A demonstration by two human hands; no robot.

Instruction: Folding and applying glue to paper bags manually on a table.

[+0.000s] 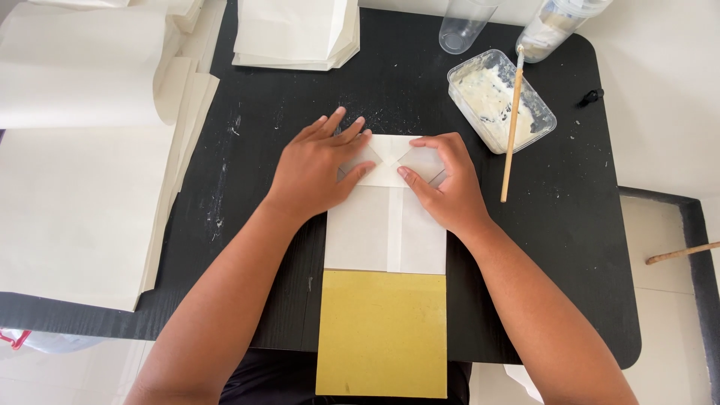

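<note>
Paper bag point(385, 229) lies flat mid-table, its lower end over a yellow board point(381, 334) at the near edge. Left hand point(319, 169) and right hand point(442, 180) press flat, fingers spread, on its folded top. Glue tub point(501, 101) with stick point(511, 124) sits toward the far right corner of the black table point(562, 240).

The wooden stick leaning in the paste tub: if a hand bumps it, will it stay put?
Probably not. The stick only rests across the rim of the paste tub, its lower end out on the black table, so a nudge would likely roll or tip it off. It looks thin, stiff and light. Its upper end may be sticky with paste.
</note>
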